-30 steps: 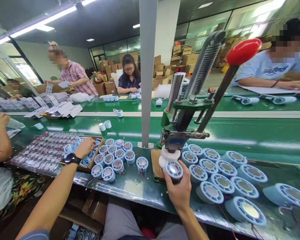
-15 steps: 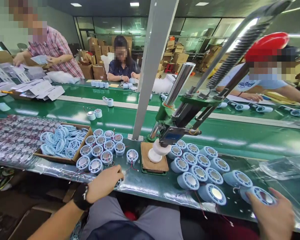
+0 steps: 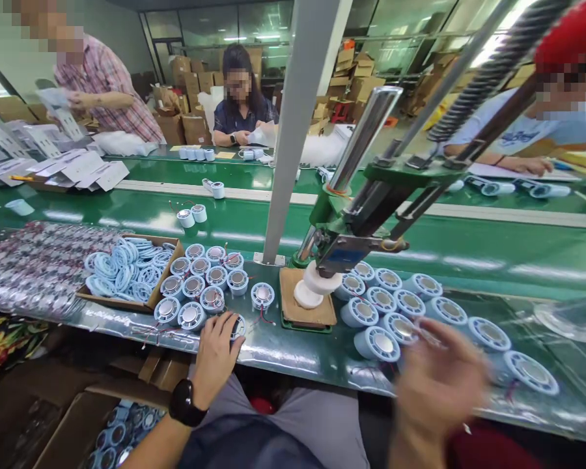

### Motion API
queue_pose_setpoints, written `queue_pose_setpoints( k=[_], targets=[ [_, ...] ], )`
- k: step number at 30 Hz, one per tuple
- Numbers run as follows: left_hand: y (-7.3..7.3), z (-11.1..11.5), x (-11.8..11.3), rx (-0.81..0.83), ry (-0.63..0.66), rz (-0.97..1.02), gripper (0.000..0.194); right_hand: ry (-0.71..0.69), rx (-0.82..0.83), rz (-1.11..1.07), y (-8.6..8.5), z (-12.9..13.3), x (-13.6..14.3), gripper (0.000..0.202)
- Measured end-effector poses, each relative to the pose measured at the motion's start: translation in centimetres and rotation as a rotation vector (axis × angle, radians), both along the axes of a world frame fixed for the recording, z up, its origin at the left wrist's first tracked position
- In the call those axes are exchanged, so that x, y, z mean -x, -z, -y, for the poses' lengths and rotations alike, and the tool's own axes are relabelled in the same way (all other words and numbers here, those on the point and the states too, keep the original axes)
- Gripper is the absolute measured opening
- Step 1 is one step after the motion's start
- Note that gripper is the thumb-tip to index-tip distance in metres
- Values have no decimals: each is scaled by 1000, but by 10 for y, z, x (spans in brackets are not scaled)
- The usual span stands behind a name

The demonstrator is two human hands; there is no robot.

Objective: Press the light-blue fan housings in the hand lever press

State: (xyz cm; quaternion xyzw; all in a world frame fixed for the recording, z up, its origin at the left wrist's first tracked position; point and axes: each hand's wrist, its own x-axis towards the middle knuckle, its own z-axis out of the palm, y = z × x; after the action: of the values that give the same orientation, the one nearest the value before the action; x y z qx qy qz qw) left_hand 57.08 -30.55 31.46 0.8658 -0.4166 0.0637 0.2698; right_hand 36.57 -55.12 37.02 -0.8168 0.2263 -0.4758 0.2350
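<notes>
Your hands apart. Left hand clasped cup at its one o'clock, near bench edge. Beyond that cup, same direction, lay lone cup. From left hand, left cups sat at eleven, box of rings at ten, press at two. Right hand blurred, near right cups, spread from its ten to three o'clock; you couldn't tell whether it gripped one.
</notes>
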Motion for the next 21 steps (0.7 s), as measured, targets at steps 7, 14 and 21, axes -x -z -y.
queue_pose_setpoints(
  k=[7,14,21],
  targets=[
    [1,9,-8,46,105,-14,43,-280,-36,-179,32,-72,-153,41],
    [-7,-4,-3,339,-43,-375,55,-335,-95,-133,53,-82,-128,46],
    [-37,14,15,139,206,-246,68,-344,-271,-99,68,-95,-86,52]
  ],
)
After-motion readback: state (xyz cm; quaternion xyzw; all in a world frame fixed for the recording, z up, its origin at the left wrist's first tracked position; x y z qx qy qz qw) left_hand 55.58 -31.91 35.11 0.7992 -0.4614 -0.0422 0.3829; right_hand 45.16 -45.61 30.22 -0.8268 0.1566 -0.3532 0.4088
